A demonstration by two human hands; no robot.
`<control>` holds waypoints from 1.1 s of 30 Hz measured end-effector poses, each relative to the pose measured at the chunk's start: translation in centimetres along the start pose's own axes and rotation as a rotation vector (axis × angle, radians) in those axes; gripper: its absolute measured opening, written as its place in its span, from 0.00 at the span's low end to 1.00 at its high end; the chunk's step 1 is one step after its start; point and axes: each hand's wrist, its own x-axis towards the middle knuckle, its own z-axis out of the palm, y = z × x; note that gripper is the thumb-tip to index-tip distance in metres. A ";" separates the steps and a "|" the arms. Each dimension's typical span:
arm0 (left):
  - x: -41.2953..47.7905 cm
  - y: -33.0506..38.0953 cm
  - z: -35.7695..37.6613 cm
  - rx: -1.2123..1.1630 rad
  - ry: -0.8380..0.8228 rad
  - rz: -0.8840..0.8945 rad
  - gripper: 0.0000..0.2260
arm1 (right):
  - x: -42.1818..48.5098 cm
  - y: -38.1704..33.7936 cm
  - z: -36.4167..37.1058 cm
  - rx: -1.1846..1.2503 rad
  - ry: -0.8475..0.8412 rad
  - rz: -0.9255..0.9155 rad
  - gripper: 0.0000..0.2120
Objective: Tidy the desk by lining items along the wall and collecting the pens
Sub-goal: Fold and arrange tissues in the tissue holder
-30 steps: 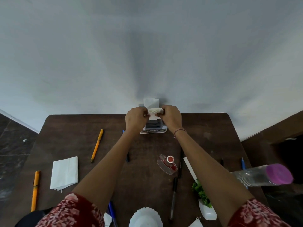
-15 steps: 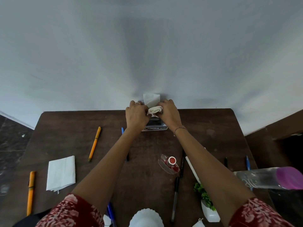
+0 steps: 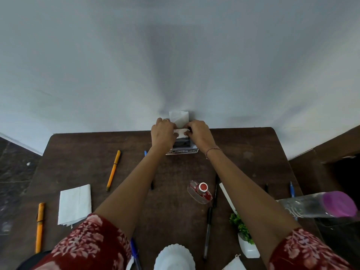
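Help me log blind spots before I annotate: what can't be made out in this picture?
Head view only.
The tissue holder: mostly covered by the left hand and right hand, which pinch the tissue; its label is too small to read in full.
The blue pen: hidden under the left forearm, only its end shows.
The white dish: cut off by the bottom edge.
The bottle: blurred, close to the lens.

The left hand (image 3: 163, 134) and right hand (image 3: 200, 134) covered most of the dark tissue box (image 3: 182, 146) at the far edge of the brown wooden desk (image 3: 87, 168). The box's label print was too small to read. A white scalloped dish (image 3: 174, 258) at the near edge was cut off.
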 end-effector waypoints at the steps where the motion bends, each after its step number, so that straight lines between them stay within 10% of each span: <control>1: 0.1 0.0 -0.3 -0.014 0.001 0.001 0.11 | -0.1 -0.1 0.0 -0.005 0.001 -0.007 0.09; 33: -17.8 3.5 -7.5 -0.451 0.233 -0.107 0.09 | -18.6 -5.8 -5.9 0.416 0.499 0.046 0.06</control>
